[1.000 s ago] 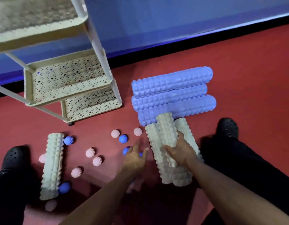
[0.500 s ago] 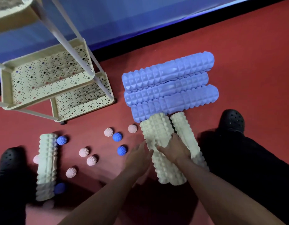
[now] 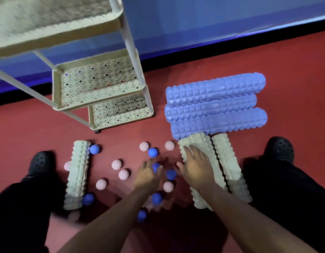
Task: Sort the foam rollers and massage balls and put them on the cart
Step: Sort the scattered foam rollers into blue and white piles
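Note:
Three blue foam rollers (image 3: pixel 215 106) lie side by side on the red floor. Just below them lie cream foam rollers (image 3: pixel 229 161); my right hand (image 3: pixel 197 168) rests flat on the left one (image 3: pixel 196 143), fingers straight. Another cream roller (image 3: pixel 77 172) lies at the left. Several pink spiky balls (image 3: pixel 117 164) and blue spiky balls (image 3: pixel 153 152) are scattered between the cream rollers. My left hand (image 3: pixel 148 177) is over the balls, its blurred fingertips at a blue ball (image 3: pixel 155 166). The cream three-tier cart (image 3: pixel 101 105) stands at the upper left.
The cart's perforated middle shelf (image 3: pixel 96 83) and bottom shelf (image 3: pixel 121 110) hold nothing; its top shelf (image 3: pixel 57 31) is close to the camera. My black shoes (image 3: pixel 40 161) (image 3: pixel 279 148) flank the objects. A blue wall with a black base strip (image 3: pixel 231 50) runs behind.
My right hand let go of the top cream roller and now lies flat on a roller. My left hand moved left, off the rollers, to the balls. More balls show near my arms.

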A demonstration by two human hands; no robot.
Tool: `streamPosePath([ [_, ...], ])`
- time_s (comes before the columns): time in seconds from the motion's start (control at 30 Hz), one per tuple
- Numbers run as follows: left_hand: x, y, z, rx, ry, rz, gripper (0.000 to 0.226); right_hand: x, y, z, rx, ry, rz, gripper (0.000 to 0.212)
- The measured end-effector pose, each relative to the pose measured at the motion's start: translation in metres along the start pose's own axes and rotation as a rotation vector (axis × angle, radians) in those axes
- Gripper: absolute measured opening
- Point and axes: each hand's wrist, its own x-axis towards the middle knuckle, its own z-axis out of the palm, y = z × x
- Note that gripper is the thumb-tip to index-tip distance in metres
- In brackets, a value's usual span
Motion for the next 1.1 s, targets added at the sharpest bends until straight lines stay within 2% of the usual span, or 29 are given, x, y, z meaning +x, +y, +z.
streamPosePath([
  [0.1,0.001,-0.047,-0.032,0.045,0.056,-0.043,0.065,0.011,-0.041,0.005,-0.083,-0.052,-0.131,0.071],
  [0.2,0.007,-0.105,-0.065,0.142,0.146,-0.062,0.061,0.022,-0.08,0.015,-0.121,-0.09,-0.221,0.069],
  [0.4,0.028,-0.221,-0.116,0.213,0.237,-0.303,0.07,0.046,-0.143,0.047,-0.215,-0.166,-0.334,0.071],
  [0.5,0.036,-0.26,-0.123,0.215,0.19,-0.413,0.075,0.054,-0.165,0.066,-0.241,-0.232,-0.349,0.072],
  [0.7,0.056,-0.298,-0.113,0.005,0.177,-0.554,0.084,0.054,-0.189,0.092,-0.234,-0.299,-0.355,0.072],
  [0.8,0.065,-0.312,-0.114,-0.099,0.165,-0.576,0.079,0.047,-0.193,0.1,-0.261,-0.297,-0.363,0.071],
  [1.0,0.068,-0.323,-0.127,-0.123,0.14,-0.566,0.073,0.042,-0.202,0.106,-0.268,-0.328,-0.354,0.071],
  [1.1,0.058,-0.315,-0.14,-0.081,0.146,-0.504,0.072,0.045,-0.211,0.098,-0.228,-0.345,-0.338,0.071],
])
